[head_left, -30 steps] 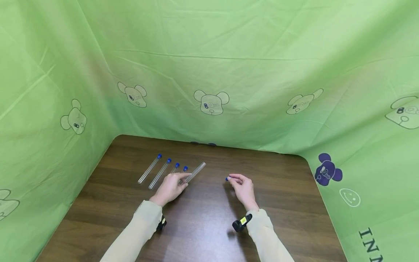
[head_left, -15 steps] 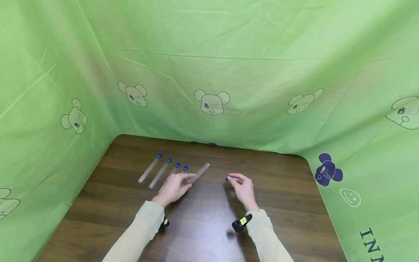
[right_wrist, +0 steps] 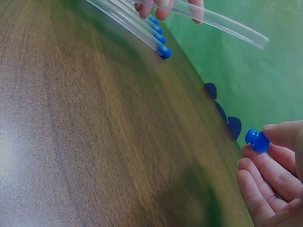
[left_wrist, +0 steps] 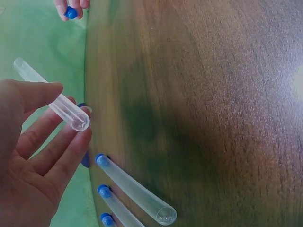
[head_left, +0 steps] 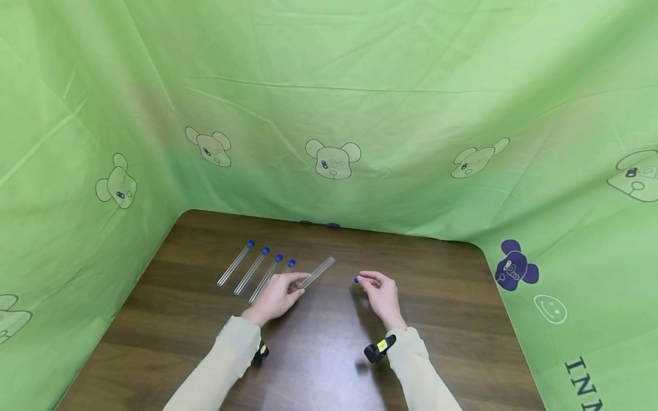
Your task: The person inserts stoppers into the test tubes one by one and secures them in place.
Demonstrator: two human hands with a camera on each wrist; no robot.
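My left hand [head_left: 277, 295] pinches a clear, uncapped test tube [head_left: 319, 272] between thumb and fingers. Its open end points up and to the right, toward the other hand. In the left wrist view the rounded bottom of the tube [left_wrist: 78, 120] shows at the fingertips. My right hand [head_left: 380, 294] pinches a small blue stopper [right_wrist: 257, 140] between thumb and fingertips, its narrower ribbed end facing the tube. A gap separates stopper and tube. Several test tubes [head_left: 251, 273] with blue stoppers lie side by side left of my left hand, one partly hidden behind it.
The brown wooden table [head_left: 329, 359] reaches back to a green printed curtain [head_left: 329, 103] that hangs around three sides. Each wrist wears a black camera; the one on the right wrist [head_left: 379, 349] sits just over the tabletop.
My left hand has shifted a little to the right with the test tube, nearer the stopper, uncovering more of the capped tubes. The right hand has stayed in place.
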